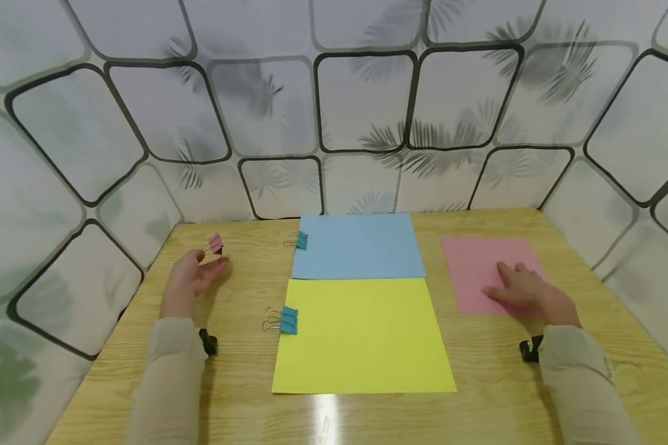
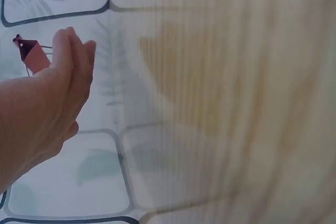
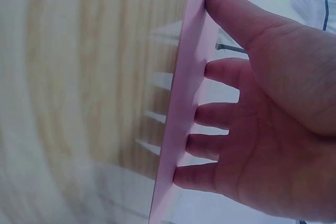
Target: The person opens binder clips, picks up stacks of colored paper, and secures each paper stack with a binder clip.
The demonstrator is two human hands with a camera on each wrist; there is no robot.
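A pink binder clip (image 1: 216,244) is held up above the table by my left hand (image 1: 192,279), its wire handles at the thumb and its jaws turned away. In the left wrist view the same clip (image 2: 35,57) shows beyond the hand (image 2: 50,95), whose fingers partly hide the handles. My right hand (image 1: 526,292) rests on a square of pink paper (image 1: 463,272), fingers spread and fingertips pressing down. The right wrist view has the thumb and fingertips of this hand (image 3: 268,114) touching the pink paper (image 3: 176,124), which lies flat.
Between the hands lie a blue sheet (image 1: 359,247) and, nearer, a larger yellow sheet (image 1: 364,337). A teal binder clip (image 1: 302,240) is on the blue sheet's left edge, a blue one (image 1: 289,320) on the yellow sheet's. A patterned backdrop (image 1: 362,105) encloses the wooden table (image 1: 245,371).
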